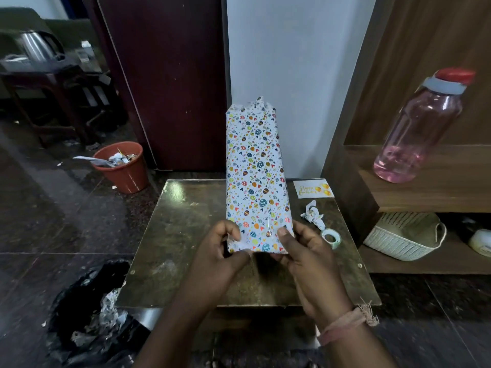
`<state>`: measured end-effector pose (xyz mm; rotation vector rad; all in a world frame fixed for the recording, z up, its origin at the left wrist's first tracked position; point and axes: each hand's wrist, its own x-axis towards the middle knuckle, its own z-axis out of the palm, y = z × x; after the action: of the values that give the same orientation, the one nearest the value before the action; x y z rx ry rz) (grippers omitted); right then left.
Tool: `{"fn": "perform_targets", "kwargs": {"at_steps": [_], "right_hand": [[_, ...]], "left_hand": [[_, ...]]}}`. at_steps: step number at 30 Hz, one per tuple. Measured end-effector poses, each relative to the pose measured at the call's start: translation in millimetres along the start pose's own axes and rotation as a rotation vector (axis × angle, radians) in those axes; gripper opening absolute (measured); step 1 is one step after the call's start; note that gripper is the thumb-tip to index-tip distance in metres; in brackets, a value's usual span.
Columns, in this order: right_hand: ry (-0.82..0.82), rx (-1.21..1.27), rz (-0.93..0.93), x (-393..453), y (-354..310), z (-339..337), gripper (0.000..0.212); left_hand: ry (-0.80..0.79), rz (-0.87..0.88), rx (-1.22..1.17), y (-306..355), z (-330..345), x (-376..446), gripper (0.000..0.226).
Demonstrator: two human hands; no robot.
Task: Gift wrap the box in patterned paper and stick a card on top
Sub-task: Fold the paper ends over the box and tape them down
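The small table (186, 248), brassy and scuffed, carries the work; a long box (256, 176) wrapped in white patterned paper lies along its middle, running from the near edge away toward the far edge, its far end raised or overhanging, which of the two I cannot tell. The far end of the wrap looks ragged and unfolded, so the box seems only partly closed. It appears stiff under the paper and light enough to tilt by one end, though the glossy paper will likely slide under dry fingers and crease or tear at the corners if pinched hard. The safest hold is probably across the two long sides near an end, palms flat, not by the loose flaps.

The left hand (220, 258) pinches the paper at the near left corner, fingers curled on the flap. The right hand (305, 256) grips the near right corner, thumb on top of the wrap.

A birthday card (313, 189) lies flat near the far right corner of the table, apart from the box. A crumpled paper scrap (313, 215) sits by the right edge, and just nearer than it a tape roll (331, 238), close beside the right hand
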<state>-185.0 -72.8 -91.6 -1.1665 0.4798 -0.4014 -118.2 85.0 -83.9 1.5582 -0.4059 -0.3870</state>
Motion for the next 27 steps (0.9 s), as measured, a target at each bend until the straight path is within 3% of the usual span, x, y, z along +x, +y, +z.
{"fn": "perform_targets", "kwargs": {"at_steps": [3,5,11,22,27], "right_hand": [[-0.039,-0.020,0.029,0.9,1.4,-4.8,0.026],[-0.044,-0.110,0.004,1.1,1.9,-6.4,0.029],[-0.101,-0.415,-0.149,-5.6,0.1,-1.3,0.046],[-0.077,-0.337,-0.313,-19.1,-17.1,15.3,0.061],[-0.078,-0.233,-0.390,-21.5,-23.5,19.7,0.057]], "left_hand": [[0.141,-0.043,-0.303,3.5,-0.7,5.5,0.052],[0.210,-0.071,-0.374,5.1,-1.5,8.2,0.049],[0.171,-0.002,-0.125,4.0,-10.5,5.7,0.045],[0.241,0.128,0.018,-4.8,-7.1,11.6,0.047],[0.321,0.295,0.386,-7.9,-7.4,10.9,0.071]]}}
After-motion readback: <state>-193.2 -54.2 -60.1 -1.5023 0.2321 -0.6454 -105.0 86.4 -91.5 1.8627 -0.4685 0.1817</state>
